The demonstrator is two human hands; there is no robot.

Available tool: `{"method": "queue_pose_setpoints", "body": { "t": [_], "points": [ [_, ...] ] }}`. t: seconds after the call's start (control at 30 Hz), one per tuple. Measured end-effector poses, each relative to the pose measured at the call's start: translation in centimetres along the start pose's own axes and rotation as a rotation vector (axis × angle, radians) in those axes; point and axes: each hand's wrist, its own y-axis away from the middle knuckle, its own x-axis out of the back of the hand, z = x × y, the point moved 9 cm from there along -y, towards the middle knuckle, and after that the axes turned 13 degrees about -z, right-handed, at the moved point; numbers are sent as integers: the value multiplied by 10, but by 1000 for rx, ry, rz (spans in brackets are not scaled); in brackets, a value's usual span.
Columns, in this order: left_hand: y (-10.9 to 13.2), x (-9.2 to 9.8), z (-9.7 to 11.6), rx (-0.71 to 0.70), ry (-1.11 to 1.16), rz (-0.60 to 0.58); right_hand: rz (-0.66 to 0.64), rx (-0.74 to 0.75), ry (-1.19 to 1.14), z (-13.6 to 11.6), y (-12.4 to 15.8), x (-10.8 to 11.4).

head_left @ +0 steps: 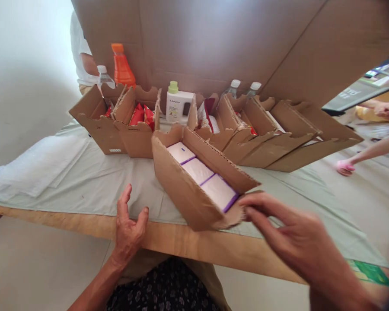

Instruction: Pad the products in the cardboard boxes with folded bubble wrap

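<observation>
An open cardboard box (181, 190) sits at the table's near edge with three white, purple-edged packs (199, 170) lined up inside. My right hand (288, 235) pinches the box's near right end, fingers closed on the cardboard. To the left of the box, my left hand (128, 224) hovers over the table edge with its fingers apart and curled, holding nothing.
Several more open cartons (129, 129) stand behind, holding red packets (139, 114), a white detergent bottle (178, 103), an orange bottle (123, 69) and clear bottles (233, 88). A big cardboard sheet (230, 43) rises at the back. Folded plastic (35, 166) lies left. Other people stand behind and right.
</observation>
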Motion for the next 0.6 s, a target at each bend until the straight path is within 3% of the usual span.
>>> {"method": "queue_pose_setpoints", "body": {
  "t": [0.1, 0.17, 0.3, 0.43, 0.5, 0.6],
  "points": [
    [1, -10, 10, 34, 78, -56, 245, -192, -4, 52, 32, 42],
    [-1, -20, 23, -3, 121, -102, 324, -259, -128, 83, 52, 46],
    [-9, -42, 36, -19, 189, -209, 138, -196, -227, 109, 69, 1],
    [-18, -63, 44, 6, 270, -315, 51, -271, -163, 119, 65, -39],
    [-22, -74, 50, 25, 310, -358, 54, -290, -173, 119, 52, -47],
    [-33, -86, 61, 17, 348, -348, 135, -253, -211, 120, 32, -39]
  ]
}}
